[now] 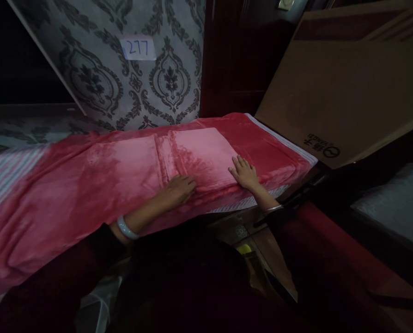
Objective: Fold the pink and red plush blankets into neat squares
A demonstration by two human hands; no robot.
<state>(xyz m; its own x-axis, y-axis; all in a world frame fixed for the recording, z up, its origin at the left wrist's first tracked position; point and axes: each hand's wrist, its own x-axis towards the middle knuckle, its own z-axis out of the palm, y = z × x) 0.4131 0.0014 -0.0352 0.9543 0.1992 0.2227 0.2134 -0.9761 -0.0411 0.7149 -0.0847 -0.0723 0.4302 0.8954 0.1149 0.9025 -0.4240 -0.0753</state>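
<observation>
A folded pink plush cloth (199,155) lies on a wide red plush blanket (71,194) spread over a striped mattress (5,171). My left hand (179,188) rests flat on the near left corner of the folded cloth, fingers together and stretched; a pale bangle (126,228) sits on that wrist. Over at the cloth's near right corner my right hand (244,172) lies flat, fingers spread, with a thin bracelet (273,208) on the wrist. Neither hand grips anything.
A big brown cardboard box (341,88) leans at the right, just past the blanket's end. Patterned grey wallpaper with a "277" label (138,48) stands behind. A dark wooden door (237,55) is at the back. Dim floor and red fabric (327,259) lie below.
</observation>
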